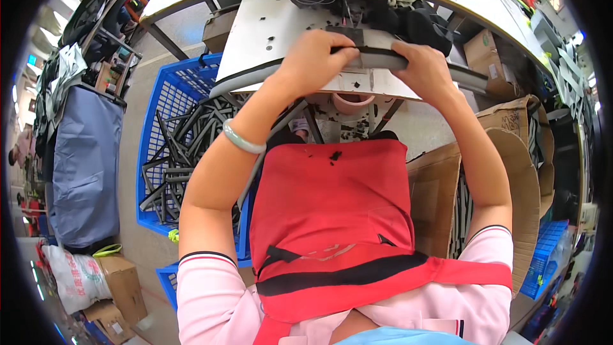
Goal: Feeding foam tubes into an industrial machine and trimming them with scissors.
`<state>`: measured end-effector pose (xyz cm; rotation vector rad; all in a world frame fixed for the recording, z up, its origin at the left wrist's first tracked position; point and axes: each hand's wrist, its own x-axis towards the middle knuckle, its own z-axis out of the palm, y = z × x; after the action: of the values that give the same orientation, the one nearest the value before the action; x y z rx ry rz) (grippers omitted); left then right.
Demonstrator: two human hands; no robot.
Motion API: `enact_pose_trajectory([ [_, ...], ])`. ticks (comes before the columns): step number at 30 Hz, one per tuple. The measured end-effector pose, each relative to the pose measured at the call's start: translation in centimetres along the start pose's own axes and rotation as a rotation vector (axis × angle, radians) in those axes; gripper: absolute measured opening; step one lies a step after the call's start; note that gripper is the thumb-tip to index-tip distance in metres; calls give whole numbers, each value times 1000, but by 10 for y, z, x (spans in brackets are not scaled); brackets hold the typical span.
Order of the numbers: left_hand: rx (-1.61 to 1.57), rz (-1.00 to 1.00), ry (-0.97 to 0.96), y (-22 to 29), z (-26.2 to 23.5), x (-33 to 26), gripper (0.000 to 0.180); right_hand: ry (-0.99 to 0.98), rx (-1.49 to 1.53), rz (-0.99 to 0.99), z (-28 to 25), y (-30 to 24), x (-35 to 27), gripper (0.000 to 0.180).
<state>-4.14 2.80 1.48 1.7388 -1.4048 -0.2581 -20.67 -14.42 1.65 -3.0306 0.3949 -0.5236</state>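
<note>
One curved, black-edged grey strip (pixel 382 61)

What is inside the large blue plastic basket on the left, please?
The large blue plastic basket holds jumbled, slim grey-and-black strips; whatever lies beneath them is covered.

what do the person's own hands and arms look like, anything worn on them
The left hand and right hand are ungloved, and the forearms are bare. A smooth, pale green bangle circles the left forearm. Short, pale pink sleeves end in dark trim.
</note>
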Motion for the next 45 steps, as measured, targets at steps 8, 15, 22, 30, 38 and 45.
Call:
enact_pose_trajectory([
  [8,-80,-260,-48,-22,2,25,27,-86,84,88,18,12,28,36],
  [15,-135,-238,-23,-41,6,38,28,-33,88,64,26,22,40,37],
  [22,-152,-185,63,-59,8,48,26,81,74,118,36,29,54,37],
  [30,26,3,-223,-14,38,-2,25,126,147,-680,72,-124,-54,14],
  [38,-381,-217,-373,-56,46,-49,34,-356,283,-192,55,-78,-50,32],
  [45,-446,-482,-476,-20,-4,-50,34,-250,430,54,3,-24,-42,49],
])
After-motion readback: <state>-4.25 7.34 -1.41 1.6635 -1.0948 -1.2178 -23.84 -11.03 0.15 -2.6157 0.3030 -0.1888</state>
